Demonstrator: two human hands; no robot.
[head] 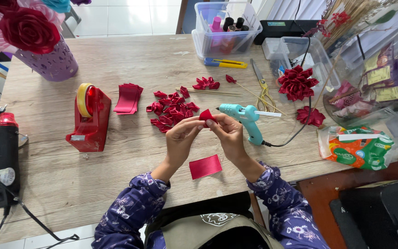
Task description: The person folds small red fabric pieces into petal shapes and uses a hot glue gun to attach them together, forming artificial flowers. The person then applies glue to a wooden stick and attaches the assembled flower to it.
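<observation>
Fingertips of the left hand (180, 136) and right hand (229, 133) pinch together on a small folded red satin ribbon petal (207, 115), held above the wooden table (116, 180); its fold is largely hidden. Beyond lie a flat red ribbon square (205, 166), a heap of folded red petals (173, 110) and a turquoise glue gun (245, 117).

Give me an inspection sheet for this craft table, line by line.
Surface: wooden table, bare patches between items.
Job's things: folded red ribbon piece pinched by both hands; flat red ribbon square below them; pile of folded petals; stack of ribbon squares.
Clutter: red tape dispenser, scissors, utility knife, clear tubs.
Grippers: left hand and right hand both closed on the piece.
Cables: glue gun cord trails right.
Surroundings: tiled floor.
</observation>
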